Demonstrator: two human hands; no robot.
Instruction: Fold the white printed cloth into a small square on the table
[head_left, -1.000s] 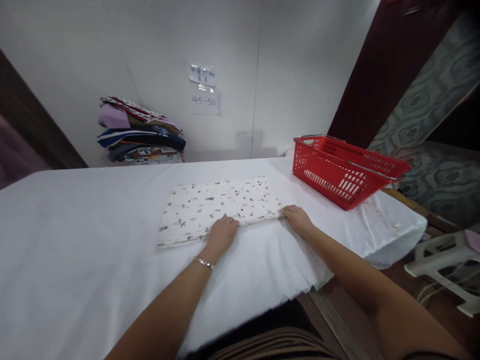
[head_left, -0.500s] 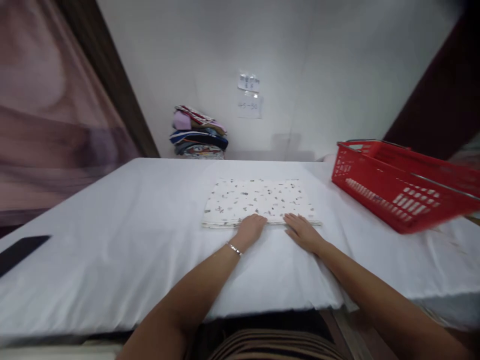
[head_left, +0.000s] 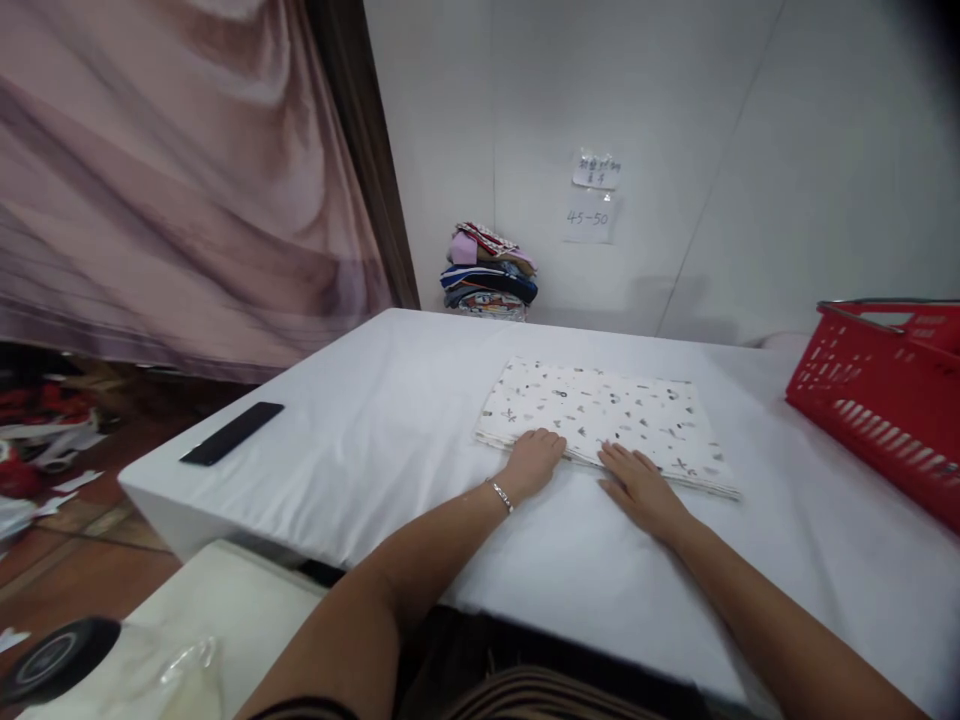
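A folded white cloth with small grey and dark prints lies flat on the white-covered table. My left hand, with a silver bracelet at the wrist, rests on the cloth's near edge, its fingers bent a little over the layers and its thumb hidden. To the right, my right hand lies flat with fingers stretched onto the same edge and the thumb apart on the table cover. Neither hand lifts the cloth.
A red plastic basket stands at the right. On the left of the white table lies a flat black object. Folded fabrics are stacked behind the table. A pink curtain hangs at left, above a cluttered floor.
My view has swung left, so the table and basket appear farther right. Both hands remain at the near edge of the folded cloth, which still lies flat.
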